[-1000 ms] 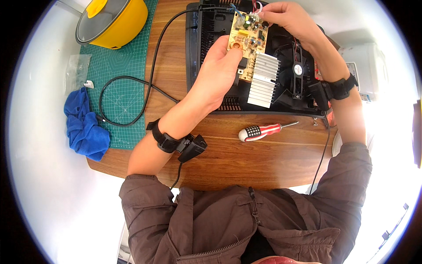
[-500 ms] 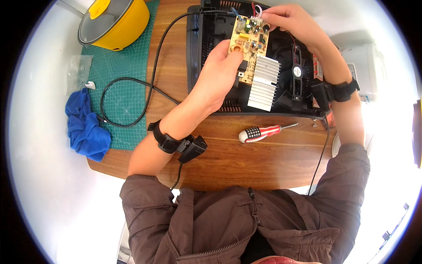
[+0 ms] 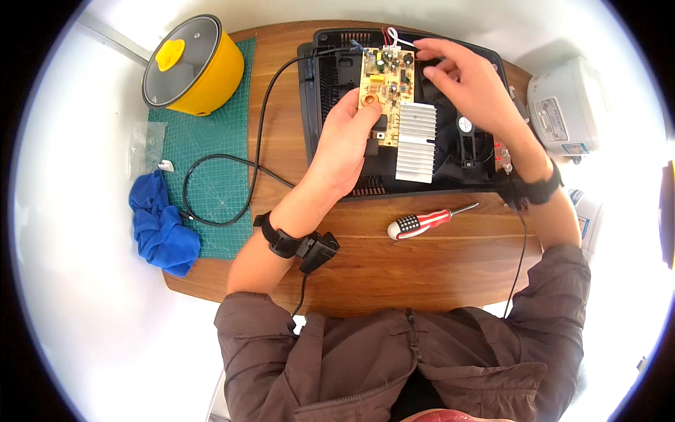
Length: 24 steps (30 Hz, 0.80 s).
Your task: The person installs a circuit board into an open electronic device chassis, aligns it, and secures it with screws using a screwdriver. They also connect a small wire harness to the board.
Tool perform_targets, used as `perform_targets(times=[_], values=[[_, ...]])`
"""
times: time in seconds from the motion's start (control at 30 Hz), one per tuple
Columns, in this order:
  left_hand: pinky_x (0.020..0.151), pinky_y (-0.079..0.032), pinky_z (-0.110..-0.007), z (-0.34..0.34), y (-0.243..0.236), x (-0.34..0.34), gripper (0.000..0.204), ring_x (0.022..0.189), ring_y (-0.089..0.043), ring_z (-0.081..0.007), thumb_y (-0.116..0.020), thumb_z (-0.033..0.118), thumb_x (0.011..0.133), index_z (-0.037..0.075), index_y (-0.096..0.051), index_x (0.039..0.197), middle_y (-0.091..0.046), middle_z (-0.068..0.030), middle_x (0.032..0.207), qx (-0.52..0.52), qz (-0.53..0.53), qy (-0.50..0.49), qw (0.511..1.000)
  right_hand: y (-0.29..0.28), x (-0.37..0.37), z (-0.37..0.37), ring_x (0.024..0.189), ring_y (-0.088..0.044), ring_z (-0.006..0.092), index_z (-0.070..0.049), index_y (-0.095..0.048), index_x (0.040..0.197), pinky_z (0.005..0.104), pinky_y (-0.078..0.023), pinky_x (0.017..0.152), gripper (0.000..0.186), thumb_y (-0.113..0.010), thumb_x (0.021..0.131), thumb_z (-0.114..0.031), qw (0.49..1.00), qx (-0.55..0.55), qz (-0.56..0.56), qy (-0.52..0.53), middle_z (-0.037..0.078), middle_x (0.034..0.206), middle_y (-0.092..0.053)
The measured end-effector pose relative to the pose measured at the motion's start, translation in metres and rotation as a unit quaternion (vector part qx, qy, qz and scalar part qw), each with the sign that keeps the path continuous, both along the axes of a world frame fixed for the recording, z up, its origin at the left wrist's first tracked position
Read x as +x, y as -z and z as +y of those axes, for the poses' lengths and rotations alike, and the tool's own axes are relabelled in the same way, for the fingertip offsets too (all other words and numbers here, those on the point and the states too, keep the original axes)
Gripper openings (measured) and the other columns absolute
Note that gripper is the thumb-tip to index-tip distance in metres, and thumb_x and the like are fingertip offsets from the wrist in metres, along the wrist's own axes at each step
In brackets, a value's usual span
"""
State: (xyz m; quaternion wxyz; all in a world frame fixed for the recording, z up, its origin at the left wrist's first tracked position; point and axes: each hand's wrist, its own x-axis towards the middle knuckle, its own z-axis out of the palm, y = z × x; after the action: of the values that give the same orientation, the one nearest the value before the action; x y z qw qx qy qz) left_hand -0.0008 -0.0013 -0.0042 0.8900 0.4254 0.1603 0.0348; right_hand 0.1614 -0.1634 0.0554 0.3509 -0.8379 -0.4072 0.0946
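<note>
My left hand (image 3: 344, 141) grips a circuit board (image 3: 389, 81) by its left edge, thumb on top beside a copper coil. A silver finned heat sink (image 3: 416, 144) is attached to the board's lower right. Red and white wires (image 3: 392, 36) rise from the board's far end, and a white one reaches toward my right index finger. My right hand (image 3: 464, 81) hovers just right of the board, its index finger and thumb apart with nothing seen between them. Beneath lies an opened black appliance housing (image 3: 330, 151), holding a fan (image 3: 465, 126) with a white round hub.
A screwdriver (image 3: 425, 222) lies on the wooden table (image 3: 380, 271) in front of the housing. Leftward, a green cutting mat (image 3: 218, 243) bears a yellow pot (image 3: 211, 77), a blue cloth (image 3: 163, 225), a plastic bag (image 3: 145, 144) and a looped black cable (image 3: 188, 176). A white appliance (image 3: 562, 105) stands right.
My right thumb and index finger have parted, and that hand has come off the wires at the board's far corner. My left hand keeps its hold on the circuit board. The whole view has shifted slightly.
</note>
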Motion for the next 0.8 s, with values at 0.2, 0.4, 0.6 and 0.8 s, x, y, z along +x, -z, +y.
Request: perform_targets(times=[0.2,0.4,0.6,0.8], values=[[0.097,-0.057,-0.035,-0.002,-0.002,-0.001,0.03,0.113,-0.067,-0.0158,-0.054,0.017,0.109,0.003,-0.059,0.135,-0.069,-0.0077,0.125,-0.036,-0.015,0.023,0.999,-0.012,-0.06,-0.044,0.095,-0.069,0.0204,-0.005,-0.058,0.143,0.0329,-0.057,0.082,0.05,-0.074,0.096,-0.015,0.997,0.041,0.045,-0.044,0.012,0.128,-0.064],[0.095,-0.055,-0.036,-0.003,-0.008,-0.001,0.031,0.108,-0.068,-0.0209,-0.057,0.02,0.105,0.002,-0.063,0.13,-0.071,-0.0096,0.123,-0.185,0.047,-0.021,0.981,-0.008,-0.094,-0.064,0.109,-0.064,0.0292,-0.005,-0.031,0.162,0.0395,-0.055,0.095,0.104,-0.09,0.079,-0.022,0.986,0.104,0.096,-0.09,0.018,0.146,-0.05],[0.098,-0.052,-0.039,0.002,-0.019,0.001,0.029,0.109,-0.065,-0.0201,-0.055,0.02,0.105,0.002,-0.065,0.126,-0.07,-0.0084,0.121,-0.107,0.078,-0.032,0.991,-0.009,-0.107,-0.046,0.108,-0.064,0.0324,-0.012,-0.045,0.153,0.0455,-0.055,0.091,0.086,-0.088,0.078,-0.017,0.987,0.07,-0.131,-0.055,0.016,0.136,-0.049],[0.1,-0.053,-0.042,0.004,-0.043,-0.014,0.034,0.11,-0.066,-0.022,-0.057,0.022,0.105,0.0,-0.063,0.13,-0.07,-0.0105,0.123,-0.037,0.019,0.018,0.999,-0.002,-0.104,-0.049,0.099,-0.066,0.0294,-0.013,-0.061,0.139,0.0431,-0.056,0.081,0.067,-0.087,0.077,-0.018,0.979,0.022,-0.198,-0.035,0.012,0.121,-0.059]])
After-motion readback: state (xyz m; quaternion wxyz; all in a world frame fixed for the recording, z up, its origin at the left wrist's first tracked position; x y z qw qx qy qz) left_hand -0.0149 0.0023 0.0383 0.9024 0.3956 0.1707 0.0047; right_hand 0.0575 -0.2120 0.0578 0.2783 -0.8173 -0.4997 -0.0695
